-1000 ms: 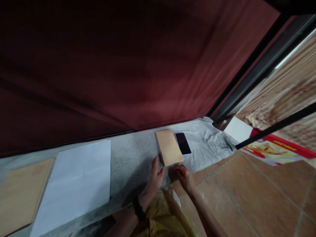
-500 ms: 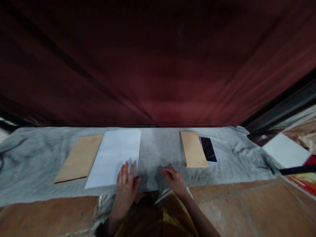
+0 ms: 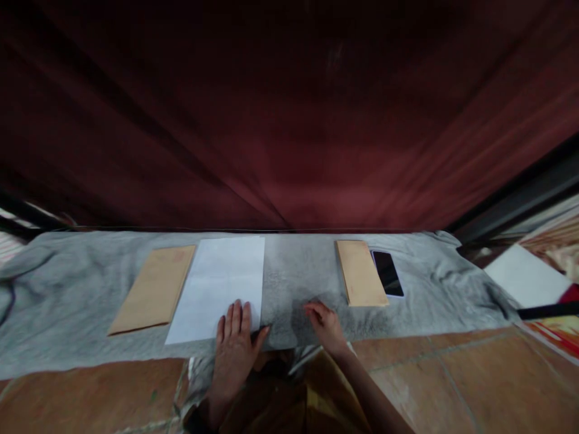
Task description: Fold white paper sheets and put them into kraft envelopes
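A dark red curtain (image 3: 289,157) hung in folds behind the long, narrow tabletop (image 3: 298,265), which was draped in rumpled grey cloth (image 3: 436,289). Brown floor tiles (image 3: 104,392) showed along the near side, in front of me.

My left grip (image 3: 235,352) lay palm down, spread flat, on the near right corner of a sheet of white paper (image 3: 217,274); the fingers were nearly straight and clasped nothing, and the thumb stuck out past the sheet's right edge. The sheet itself lay flat, left of the middle of the cloth.

My right grip (image 3: 328,328) was at the near side of the cloth, between the sheet and a pale brown packet (image 3: 360,271). Its fingers were loosely curled; I could not tell how far they closed or whether they held anything.

Just beyond the packet's right edge was a phone (image 3: 389,274), dark screen up. Just beside the sheet, on its left, lay a wider brown envelope (image 3: 156,286), set at a slant. Off to the right, past the end of the cloth, was a white panel (image 3: 527,277).
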